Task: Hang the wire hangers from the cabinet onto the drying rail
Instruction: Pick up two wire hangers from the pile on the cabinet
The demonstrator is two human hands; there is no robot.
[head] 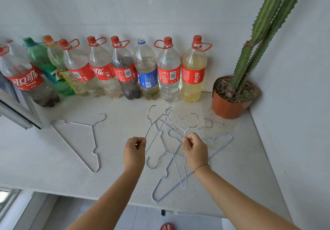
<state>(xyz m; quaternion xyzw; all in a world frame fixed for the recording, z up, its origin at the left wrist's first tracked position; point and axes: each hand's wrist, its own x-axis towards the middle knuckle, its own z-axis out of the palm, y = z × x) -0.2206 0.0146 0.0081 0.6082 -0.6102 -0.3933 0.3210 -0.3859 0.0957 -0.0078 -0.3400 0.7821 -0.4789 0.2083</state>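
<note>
both hands [134, 149] [193, 147] pinch tangled wire hangers [171, 140]; coca-cola bottles [168, 72] behind.

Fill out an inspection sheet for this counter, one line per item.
Surface: pale speckled counter, in a corner between two walls.
Job's things: tangled hangers in a pile at the middle; one lone hanger flat to the left, apart from the pile.
Clutter: row of bottles along the back wall; potted cactus at the back right corner.
Grippers: left hand pinches a wire of the pile; right hand pinches another.
Cables: nothing seen.
Surroundings: window frame at the left edge; tiled floor below; rail not in view.
</note>
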